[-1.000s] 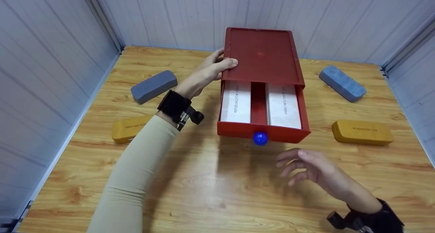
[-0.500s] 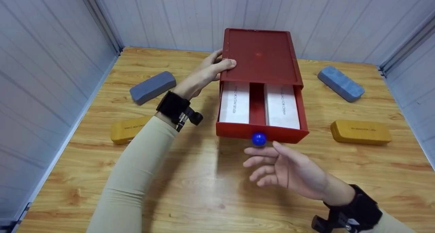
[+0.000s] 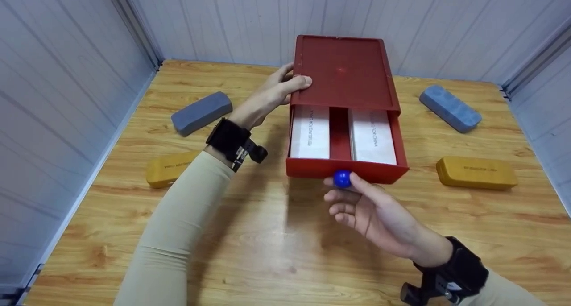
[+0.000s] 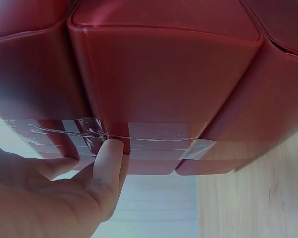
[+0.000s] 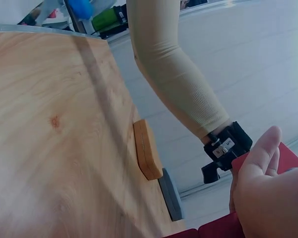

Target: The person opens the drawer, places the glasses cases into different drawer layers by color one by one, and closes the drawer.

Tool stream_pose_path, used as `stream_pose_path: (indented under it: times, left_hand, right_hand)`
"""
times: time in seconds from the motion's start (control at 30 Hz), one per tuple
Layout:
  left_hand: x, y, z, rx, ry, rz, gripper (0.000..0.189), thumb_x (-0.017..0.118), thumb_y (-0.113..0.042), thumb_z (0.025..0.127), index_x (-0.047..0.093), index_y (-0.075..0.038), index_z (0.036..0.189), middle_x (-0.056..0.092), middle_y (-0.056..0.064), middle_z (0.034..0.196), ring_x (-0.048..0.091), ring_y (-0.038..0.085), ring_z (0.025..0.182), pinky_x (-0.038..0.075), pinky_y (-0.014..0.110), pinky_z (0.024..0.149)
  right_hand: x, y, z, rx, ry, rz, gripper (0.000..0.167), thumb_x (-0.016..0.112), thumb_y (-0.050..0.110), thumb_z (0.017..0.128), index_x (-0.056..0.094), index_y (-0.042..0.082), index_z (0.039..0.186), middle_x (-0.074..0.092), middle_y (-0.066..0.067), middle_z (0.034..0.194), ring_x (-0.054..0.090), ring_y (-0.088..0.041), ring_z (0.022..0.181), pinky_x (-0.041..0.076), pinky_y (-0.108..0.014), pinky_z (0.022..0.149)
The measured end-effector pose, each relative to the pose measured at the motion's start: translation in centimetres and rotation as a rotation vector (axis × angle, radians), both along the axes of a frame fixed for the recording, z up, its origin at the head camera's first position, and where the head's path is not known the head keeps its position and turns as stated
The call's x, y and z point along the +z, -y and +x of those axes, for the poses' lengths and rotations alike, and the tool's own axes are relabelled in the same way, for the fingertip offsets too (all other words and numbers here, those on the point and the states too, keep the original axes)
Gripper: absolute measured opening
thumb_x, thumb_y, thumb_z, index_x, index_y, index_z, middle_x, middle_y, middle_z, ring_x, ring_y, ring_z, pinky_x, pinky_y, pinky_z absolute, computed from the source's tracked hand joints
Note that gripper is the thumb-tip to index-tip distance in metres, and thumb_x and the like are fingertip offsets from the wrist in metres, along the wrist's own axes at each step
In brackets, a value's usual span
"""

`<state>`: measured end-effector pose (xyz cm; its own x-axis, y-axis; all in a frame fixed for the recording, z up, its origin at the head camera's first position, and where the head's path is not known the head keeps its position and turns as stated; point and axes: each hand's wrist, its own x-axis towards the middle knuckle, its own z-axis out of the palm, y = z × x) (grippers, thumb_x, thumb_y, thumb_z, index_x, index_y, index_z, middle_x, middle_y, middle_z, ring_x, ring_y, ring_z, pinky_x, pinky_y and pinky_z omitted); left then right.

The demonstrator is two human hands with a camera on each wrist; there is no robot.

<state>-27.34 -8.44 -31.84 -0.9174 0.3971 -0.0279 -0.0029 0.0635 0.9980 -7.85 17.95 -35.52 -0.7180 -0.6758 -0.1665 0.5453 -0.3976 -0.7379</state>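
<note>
Since the frame half a second ago, the right hand (image 3: 383, 221) has been moving up and in from just below the knob (image 3: 342, 179), and thumb and index finger are now closing on it from either side; the left hand (image 3: 274, 92), the cabinet (image 3: 341, 76) and the drawer (image 3: 312, 168) are keeping about the same places. Right grip: narrow, pinching the knob, with the remaining fingers hanging loosely bent below. Left grip: holding the cabinet at its left side, the thumb lying over the top edge; in the left wrist view, a fingertip is pressing beside the clear tape (image 4: 164, 144) that is running across the red units. The knob is sitting on the drawer's front face, and the drawer is standing partly out toward the person. Inside it, a left white case (image 3: 311, 132) and a right white case (image 3: 374, 138) are lying lengthwise, a gap showing between them. On the table (image 3: 263, 261), a grey-blue case (image 3: 201, 113) and a left yellow case (image 3: 171, 168) are lying to the left, the sleeve (image 3: 178, 217) partly covering the yellow one; a blue case (image 3: 450, 108) and a right yellow case (image 3: 477, 173) are lying to the right, well apart from the cabinet.
</note>
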Motion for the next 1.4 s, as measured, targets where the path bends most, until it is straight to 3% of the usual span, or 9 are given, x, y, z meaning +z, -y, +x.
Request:
stream_pose_path:
  times: [0.3, 0.6, 0.9, 1.4]
  left_hand:
    - [0.0, -0.1, 0.0, 0.002, -0.002, -0.001, 0.088, 0.068, -0.038, 0.097, 0.024, -0.012, 0.169, 0.049, 0.012, 0.154, 0.061, 0.023, 0.131, 0.049, 0.039, 0.112]
    - [0.0, 0.0, -0.1, 0.022, 0.002, -0.012, 0.092, 0.069, -0.038, 0.097, 0.021, -0.011, 0.170, 0.046, 0.014, 0.158, 0.061, 0.022, 0.132, 0.051, 0.038, 0.111]
    - [-0.1, -0.5, -0.1, 0.012, 0.005, 0.005, 0.087, 0.068, -0.036, 0.098, 0.024, -0.012, 0.169, 0.051, 0.013, 0.152, 0.062, 0.024, 0.130, 0.050, 0.038, 0.112]
    - [0.0, -0.5, -0.1, 0.007, 0.017, 0.023, 0.084, 0.068, -0.034, 0.098, 0.028, -0.012, 0.167, 0.052, 0.012, 0.150, 0.063, 0.025, 0.127, 0.052, 0.036, 0.109]
  right_hand:
    - [0.0, 0.0, -0.8, -0.014, -0.067, 0.028, 0.045, 0.038, 0.034, 0.117, 0.068, 0.005, 0.135, 0.075, -0.007, 0.116, 0.071, -0.019, 0.104, 0.058, -0.026, 0.095]
    - [0.3, 0.4, -1.3, -0.038, -0.078, 0.077, 0.043, 0.041, 0.034, 0.117, 0.070, 0.006, 0.130, 0.076, -0.007, 0.113, 0.070, -0.018, 0.103, 0.058, -0.024, 0.094]
    - [0.3, 0.2, -4.1, -0.168, -0.044, 0.054, 0.041, 0.045, 0.034, 0.116, 0.073, 0.005, 0.124, 0.075, -0.008, 0.109, 0.069, -0.018, 0.102, 0.058, -0.022, 0.087]
    - [-0.1, 0.7, -7.1, -0.225, -0.052, 0.072, 0.043, 0.046, 0.037, 0.115, 0.073, 0.005, 0.122, 0.074, -0.009, 0.106, 0.068, -0.019, 0.099, 0.059, -0.023, 0.085]
